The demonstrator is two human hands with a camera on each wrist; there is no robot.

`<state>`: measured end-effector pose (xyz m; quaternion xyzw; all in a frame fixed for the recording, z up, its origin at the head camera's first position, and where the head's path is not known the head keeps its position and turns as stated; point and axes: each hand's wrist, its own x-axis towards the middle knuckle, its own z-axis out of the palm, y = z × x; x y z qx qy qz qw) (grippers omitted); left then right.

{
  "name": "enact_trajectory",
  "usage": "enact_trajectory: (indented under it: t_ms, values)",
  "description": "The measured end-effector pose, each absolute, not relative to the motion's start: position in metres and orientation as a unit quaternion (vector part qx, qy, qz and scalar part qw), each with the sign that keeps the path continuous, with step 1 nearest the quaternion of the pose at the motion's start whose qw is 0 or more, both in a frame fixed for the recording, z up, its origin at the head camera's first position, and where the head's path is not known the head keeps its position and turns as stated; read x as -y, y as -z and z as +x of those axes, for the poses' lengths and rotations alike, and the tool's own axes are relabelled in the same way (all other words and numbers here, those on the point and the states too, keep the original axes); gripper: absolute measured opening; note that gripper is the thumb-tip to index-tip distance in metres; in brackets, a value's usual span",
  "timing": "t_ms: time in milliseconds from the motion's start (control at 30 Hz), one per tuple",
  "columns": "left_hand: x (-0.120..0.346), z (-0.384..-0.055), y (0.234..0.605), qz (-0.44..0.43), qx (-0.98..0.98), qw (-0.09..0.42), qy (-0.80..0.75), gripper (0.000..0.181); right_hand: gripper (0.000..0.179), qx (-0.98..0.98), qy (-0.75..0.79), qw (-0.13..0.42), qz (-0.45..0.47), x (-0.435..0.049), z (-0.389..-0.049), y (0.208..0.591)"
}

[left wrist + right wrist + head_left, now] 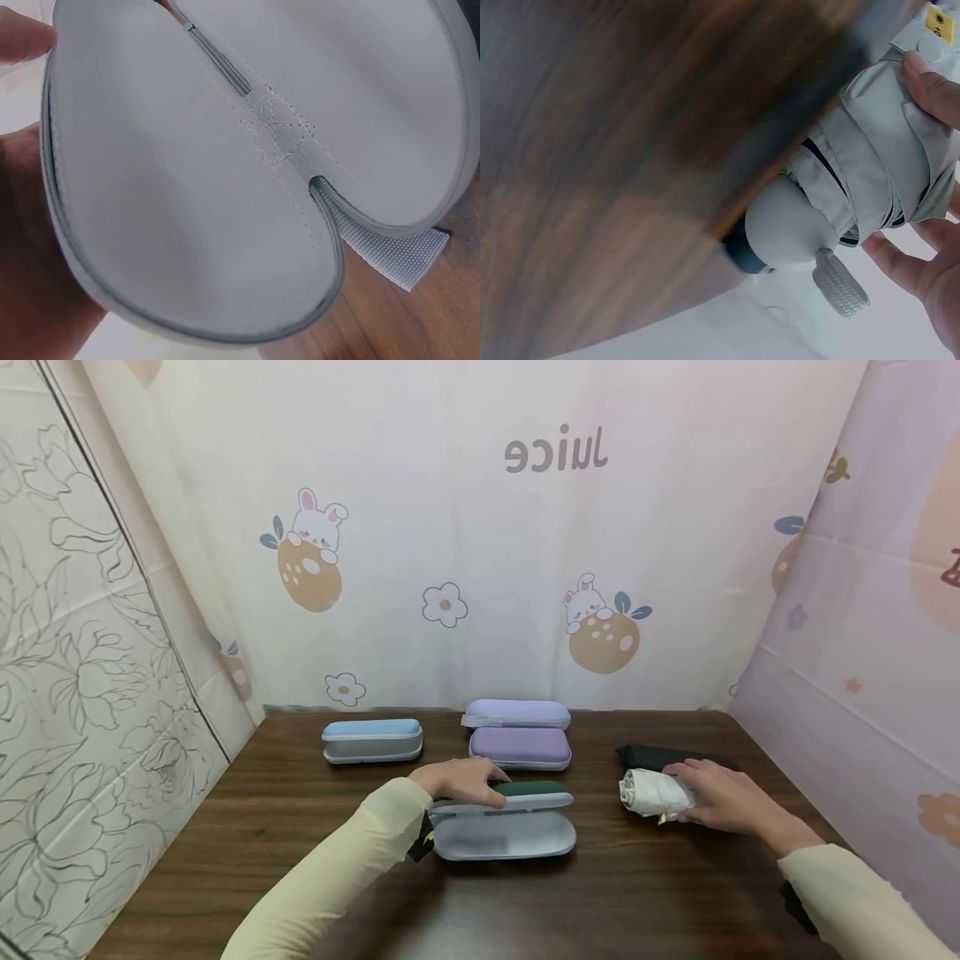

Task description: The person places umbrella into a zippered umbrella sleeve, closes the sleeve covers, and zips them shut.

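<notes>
My left hand (461, 781) holds the raised lid of a green zippered case (505, 837), which stands open on the table with its grey inside toward me. In the left wrist view the thumb lies at the rim of the case's pale lining (172, 195); a short grey fabric tab (401, 259) sticks out at the hinge end. My right hand (723, 797) grips a folded off-white umbrella (654, 793) at the right. The right wrist view shows fingers and thumb around its folded cloth, with a rounded handle (784, 225) and a grey strap (840, 281) at one end.
Behind the umbrella lies a long black object (643, 756). A blue case (372, 727) stands at the back left, and a purple case (520, 747) with a lavender part behind it at back centre. Patterned curtains (450, 527) border the brown wooden table (300, 835).
</notes>
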<state>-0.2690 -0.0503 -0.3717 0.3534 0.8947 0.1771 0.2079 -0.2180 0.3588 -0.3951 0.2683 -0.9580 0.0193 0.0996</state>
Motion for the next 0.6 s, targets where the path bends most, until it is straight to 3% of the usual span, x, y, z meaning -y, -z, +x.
enact_trajectory:
  t_ms: [600]
  values:
    - [0.050, -0.272, 0.370, 0.365, -0.881, 0.226, -0.201, 0.050, 0.065, 0.931, -0.029, 0.129, 0.339, -0.289, -0.177, 0.351]
